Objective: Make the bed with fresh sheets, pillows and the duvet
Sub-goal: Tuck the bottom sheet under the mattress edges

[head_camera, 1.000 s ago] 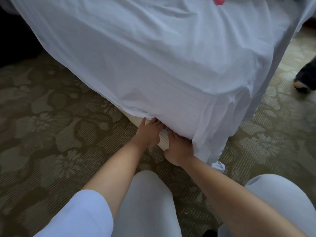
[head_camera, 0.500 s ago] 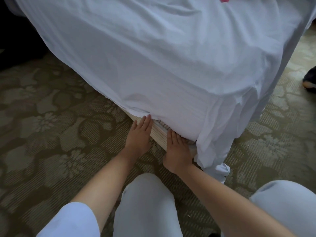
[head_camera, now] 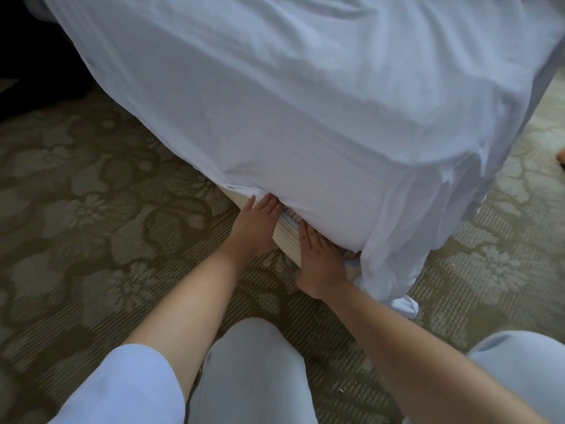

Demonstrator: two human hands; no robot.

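A white sheet (head_camera: 305,102) covers the mattress corner in front of me and hangs loose down the right side to the floor. Below it shows a strip of the striped beige bed base (head_camera: 286,237). My left hand (head_camera: 253,228) lies flat with fingers together, its fingertips at the sheet's lower edge where it meets the base. My right hand (head_camera: 318,261) lies flat beside it, fingertips pushed under the sheet's edge. Neither hand grips anything. I am kneeling, with my knees at the bottom of the view.
Patterned olive floral carpet (head_camera: 91,209) surrounds the bed. A loose tail of the sheet (head_camera: 403,304) lies on the floor at the corner. A person's foot (head_camera: 561,156) shows at the right edge. A dark area (head_camera: 30,56) lies at the top left.
Both hands have flattened from curled under the sheet's edge and shifted slightly right along the base. More of the striped base shows. The foot at the right has moved further out of view.
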